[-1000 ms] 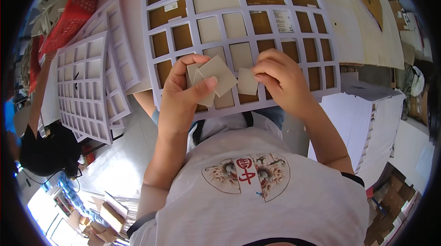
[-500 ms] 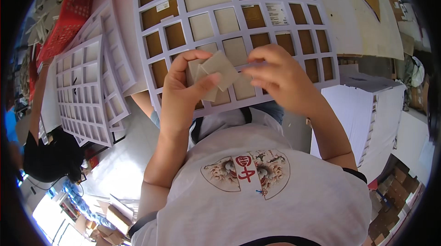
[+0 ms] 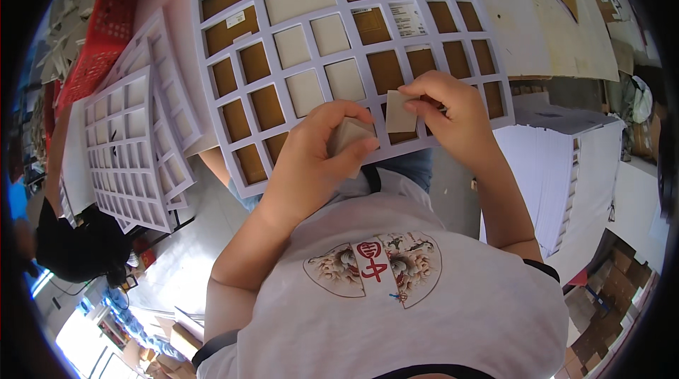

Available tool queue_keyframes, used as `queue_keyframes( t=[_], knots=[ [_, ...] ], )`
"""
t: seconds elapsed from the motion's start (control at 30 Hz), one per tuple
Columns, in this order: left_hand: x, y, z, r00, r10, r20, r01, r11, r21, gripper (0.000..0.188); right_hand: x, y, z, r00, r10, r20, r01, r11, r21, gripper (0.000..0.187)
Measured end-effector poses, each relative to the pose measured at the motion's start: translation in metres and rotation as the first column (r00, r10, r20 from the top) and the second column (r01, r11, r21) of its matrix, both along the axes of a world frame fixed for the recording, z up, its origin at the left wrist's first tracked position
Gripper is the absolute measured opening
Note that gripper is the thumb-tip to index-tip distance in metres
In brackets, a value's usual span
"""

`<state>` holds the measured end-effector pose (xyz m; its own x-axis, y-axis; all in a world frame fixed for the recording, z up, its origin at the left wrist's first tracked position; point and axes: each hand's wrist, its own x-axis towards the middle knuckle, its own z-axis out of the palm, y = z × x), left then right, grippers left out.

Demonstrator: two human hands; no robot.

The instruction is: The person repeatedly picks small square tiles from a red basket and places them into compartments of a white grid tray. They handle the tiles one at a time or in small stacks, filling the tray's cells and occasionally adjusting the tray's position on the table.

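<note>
My left hand [image 3: 308,163] is closed around several small beige square pieces [image 3: 346,135], held loosely fanned over the near edge of a pale lavender grid frame [image 3: 246,190]. Between thumb and fingers, my right hand [image 3: 456,117] pinches a single beige square piece [image 3: 401,114] over one of the frame's near openings. Matching beige panels [image 3: 304,92] fill some of the middle openings. Brown cardboard [image 3: 265,107] shows through many others. The fingers of my left hand partly hide its pieces and the openings beneath.
More lavender grid frames [image 3: 120,142] lean overlapped to the left. Behind them is a red plastic basket [image 3: 106,47] with beige pieces in it. A dark figure of another person [image 3: 78,237] is at the far left. A tall white stack [image 3: 530,174] stands on the right.
My right hand, free and spread before, now pinches one beige piece. My left hand has moved right and slightly down with the other pieces. The frame appears shifted a little left.
</note>
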<state>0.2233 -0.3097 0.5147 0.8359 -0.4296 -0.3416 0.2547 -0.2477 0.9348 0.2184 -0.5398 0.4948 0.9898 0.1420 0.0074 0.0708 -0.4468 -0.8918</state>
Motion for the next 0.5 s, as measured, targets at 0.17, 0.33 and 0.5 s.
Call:
queue_keyframes(
  t=[0.17,0.33,0.5],
  knots=[
    [0.005,0.0,0.014,0.991,0.045,-0.129,-0.051,0.998,-0.041,0.027,0.006,-0.007,0.0,0.954,0.225,0.199,-0.178,0.957,-0.23,0.023],
    [0.018,0.009,-0.006,0.904,0.057,-0.423,-0.29,0.81,-0.51,0.036,-0.01,-0.008,0.006,0.844,0.409,0.346,-0.146,0.797,-0.586,0.03],
    [0.015,-0.02,-0.01,0.968,-0.02,-0.25,-0.121,0.834,-0.538,0.046,-0.006,-0.012,0.027,0.94,0.222,0.261,-0.196,0.973,-0.122,0.027]
  ],
)
